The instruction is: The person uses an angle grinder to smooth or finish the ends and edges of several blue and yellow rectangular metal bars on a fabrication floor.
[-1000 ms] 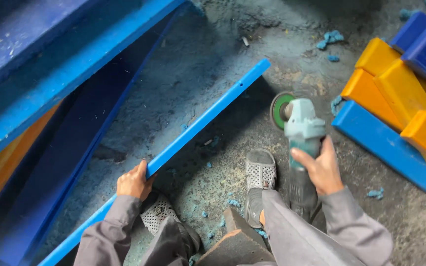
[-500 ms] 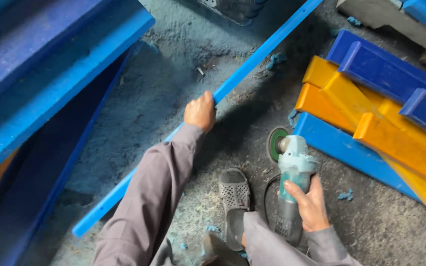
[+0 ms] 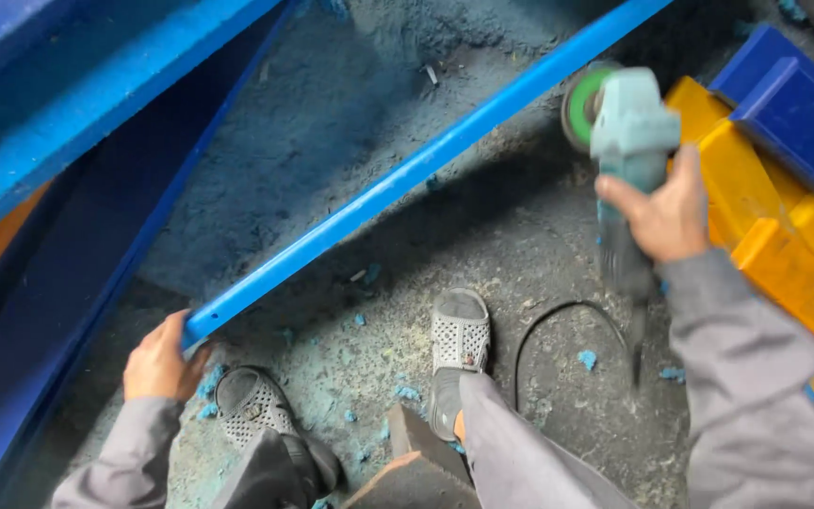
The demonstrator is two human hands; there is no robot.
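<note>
While the left hand (image 3: 157, 358) grips the near end of a long blue bar (image 3: 407, 174), the right hand (image 3: 661, 212) clasps a green grinder (image 3: 626, 141) beside it.

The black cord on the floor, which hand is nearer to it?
Right. The right hand holds the grinder just above the black cord; the left hand grips the blue bar's end, farther off.

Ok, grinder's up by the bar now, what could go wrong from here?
The left hand grips only the near end of the long blue bar, so the bar may swing or chatter if the disc bites. The right hand alone holds the grinder, so a kick could twist it loose. The cable loops beside the perforated shoes, a likely snag, and chips could reach the feet.
</note>
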